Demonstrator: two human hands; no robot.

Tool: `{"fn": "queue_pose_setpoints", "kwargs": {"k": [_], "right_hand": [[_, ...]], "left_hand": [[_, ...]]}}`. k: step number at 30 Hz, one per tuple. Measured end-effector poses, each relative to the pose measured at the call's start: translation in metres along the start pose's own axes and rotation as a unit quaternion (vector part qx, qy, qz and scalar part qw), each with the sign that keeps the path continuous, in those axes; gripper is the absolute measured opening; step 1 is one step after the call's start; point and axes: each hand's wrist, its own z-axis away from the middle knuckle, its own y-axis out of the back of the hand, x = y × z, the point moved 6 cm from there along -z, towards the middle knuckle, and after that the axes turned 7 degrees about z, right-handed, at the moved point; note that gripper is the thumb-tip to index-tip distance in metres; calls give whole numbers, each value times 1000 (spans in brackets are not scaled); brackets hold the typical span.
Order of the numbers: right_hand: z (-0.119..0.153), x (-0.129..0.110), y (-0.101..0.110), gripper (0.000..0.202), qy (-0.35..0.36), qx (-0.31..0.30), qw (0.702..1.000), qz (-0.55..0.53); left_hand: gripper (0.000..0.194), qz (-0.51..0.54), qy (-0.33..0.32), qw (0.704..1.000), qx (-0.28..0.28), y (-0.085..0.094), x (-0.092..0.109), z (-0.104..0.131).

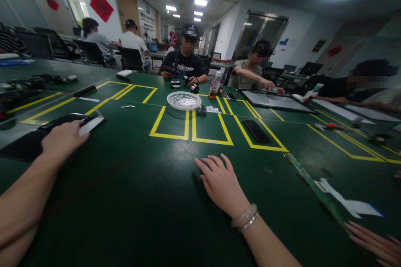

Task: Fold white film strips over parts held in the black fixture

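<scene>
At the left, my left hand [62, 142] is closed on a flat black thing like a sheet or pouch [23, 139]. A pale, stiff-looking piece [92, 125] sticks out past my fingers at its far end, and the hand covers the part between. My right hand [222, 183] is over the green table [163, 200] near the middle, its fingers spread and holding nothing. Beyond it are yellow tape outlines [171, 137] and a dark phone-like slab [256, 130].
A white plastic basket [183, 95] stands further back, near a bottle [214, 87]. On the right, a long green circuit strip [313, 187] lies by white flat cables [347, 202] and another person's hand [376, 242]. Cables [37, 81] are heaped far left. People sit across the table.
</scene>
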Motion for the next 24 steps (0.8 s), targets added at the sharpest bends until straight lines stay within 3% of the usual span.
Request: {"fn": "queue_pose_setpoints", "kwargs": {"k": [2, 4, 6, 10, 12, 14, 16, 20, 24], "right_hand": [[0, -1, 2, 47, 4, 2, 1000, -6], [0, -4, 5, 49, 15, 7, 1000, -18], [0, -10, 6, 53, 32, 12, 999, -39], [0, -20, 4, 65, 59, -2, 993, -106], [0, -21, 2, 60, 63, -13, 989, -136], [-1, -18, 0, 48, 60, -19, 985, -160], [-2, -14, -1, 42, 54, -27, 981, -185], [-2, -12, -7, 67, 55, -39, 972, -226], [-1, -11, -13, 53, 47, -37, 962, -266]], "left_hand": [[48, -36, 65, 997, 15, -2, 2, -13], [51, -33, 120, 992, -14, -16, 19, -32], [48, 32, 139, 986, -83, -41, 55, -51], [38, 185, 56, 969, -157, -76, 153, -80], [38, 233, 27, 954, -188, -85, 184, -83], [41, 258, 17, 945, -202, -89, 193, -82], [38, 265, 17, 945, -188, -88, 188, -81], [31, 277, 35, 948, -154, -82, 172, -82], [31, 291, 34, 940, -175, -81, 181, -83]]}}
